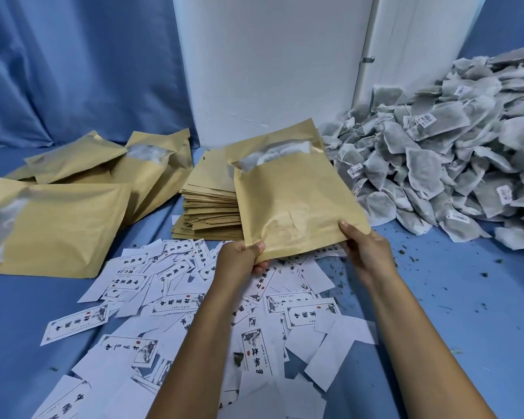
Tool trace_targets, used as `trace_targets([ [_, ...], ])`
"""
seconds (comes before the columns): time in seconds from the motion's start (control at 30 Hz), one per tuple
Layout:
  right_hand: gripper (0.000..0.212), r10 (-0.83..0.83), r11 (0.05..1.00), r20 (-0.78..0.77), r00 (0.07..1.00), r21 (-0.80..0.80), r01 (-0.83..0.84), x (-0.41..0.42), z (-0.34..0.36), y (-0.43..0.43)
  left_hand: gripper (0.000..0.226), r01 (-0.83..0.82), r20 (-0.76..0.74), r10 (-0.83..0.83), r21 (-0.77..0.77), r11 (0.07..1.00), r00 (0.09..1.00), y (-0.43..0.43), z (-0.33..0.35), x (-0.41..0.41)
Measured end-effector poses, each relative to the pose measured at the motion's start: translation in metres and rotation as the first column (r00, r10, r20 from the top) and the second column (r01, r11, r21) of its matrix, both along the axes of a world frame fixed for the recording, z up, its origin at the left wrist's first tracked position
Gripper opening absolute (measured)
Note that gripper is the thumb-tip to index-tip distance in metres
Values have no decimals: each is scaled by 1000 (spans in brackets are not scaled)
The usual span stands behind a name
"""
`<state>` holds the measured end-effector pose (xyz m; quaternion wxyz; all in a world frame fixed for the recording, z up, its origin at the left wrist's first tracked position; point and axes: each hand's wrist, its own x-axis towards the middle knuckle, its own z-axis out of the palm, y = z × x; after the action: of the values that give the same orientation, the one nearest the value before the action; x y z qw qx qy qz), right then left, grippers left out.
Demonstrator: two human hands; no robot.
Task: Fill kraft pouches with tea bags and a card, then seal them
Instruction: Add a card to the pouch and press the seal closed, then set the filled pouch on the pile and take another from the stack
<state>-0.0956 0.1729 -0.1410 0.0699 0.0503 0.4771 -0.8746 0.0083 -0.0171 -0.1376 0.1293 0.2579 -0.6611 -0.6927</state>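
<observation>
Both hands [242, 255] [365, 249] grip a crinkled, open-mouthed kraft pouch [294, 204].

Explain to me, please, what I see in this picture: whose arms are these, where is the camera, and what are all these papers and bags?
There is no machine here. A person wears one camera on the head, looking forward and down, so the two bare arms are the person's own. The left hand and the right hand both hold the bottom edge of one kraft pouch. Its top is open, and white tea bags show inside. On the blue table lie many printed cards in front, a stack of flat empty pouches behind them, some filled pouches at the left, and a big heap of tea bags at the right.
</observation>
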Motion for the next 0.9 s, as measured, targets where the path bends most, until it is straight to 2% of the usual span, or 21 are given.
trace_targets([
  [0.07, 9, -2, 1000, 9, 1000, 6, 2, 1, -1, -1, 18, -33, -27, 33, 7, 999, 999, 1, -2, -2],
  [0.2, 11, -9, 1000, -42, 999, -17, 8, 1, -2, -4, 15, -124, -104, 140, 145, 982, 985, -1, -4, -2],
  [0.33, 7, -3, 999, -105, 994, -34, -1, 3, -1, -6, 18, -200, -81, 204, 58, 978, 976, -6, -9, -5],
  [0.43, 7, -23, 1000, -64, 998, -2, 23, 4, 1, -6, 16, -194, -108, 205, 109, 975, 973, -6, -13, -7],
  [0.5, 14, -22, 995, -104, 994, 94, 32, 4, 1, -5, 15, -113, -148, 159, 279, 954, 976, -6, -12, -7],
  [0.57, 10, 27, 968, -184, 982, 250, 20, 9, 3, -7, 21, -46, -171, 128, 417, 908, 977, -5, -10, -9],
  [0.63, 3, 96, 942, -227, 969, 336, -15, 13, 4, -10, 24, -81, -164, 172, 452, 888, 971, -5, -12, -12],
  [0.77, 7, 174, 904, -268, 948, 425, -46, 20, 1, -15, 15, -137, -161, 232, 451, 882, 959, -7, -17, -16],
  [0.83, 20, 134, 864, -263, 955, 503, 18, 25, -3, -22, 11, -165, -165, 266, 457, 874, 950, -7, -15, -16],
  [0.9, 35, 80, 846, -274, 958, 527, 80, 30, -1, -32, 20, -199, -163, 309, 480, 854, 937, -9, -9, -17],
])
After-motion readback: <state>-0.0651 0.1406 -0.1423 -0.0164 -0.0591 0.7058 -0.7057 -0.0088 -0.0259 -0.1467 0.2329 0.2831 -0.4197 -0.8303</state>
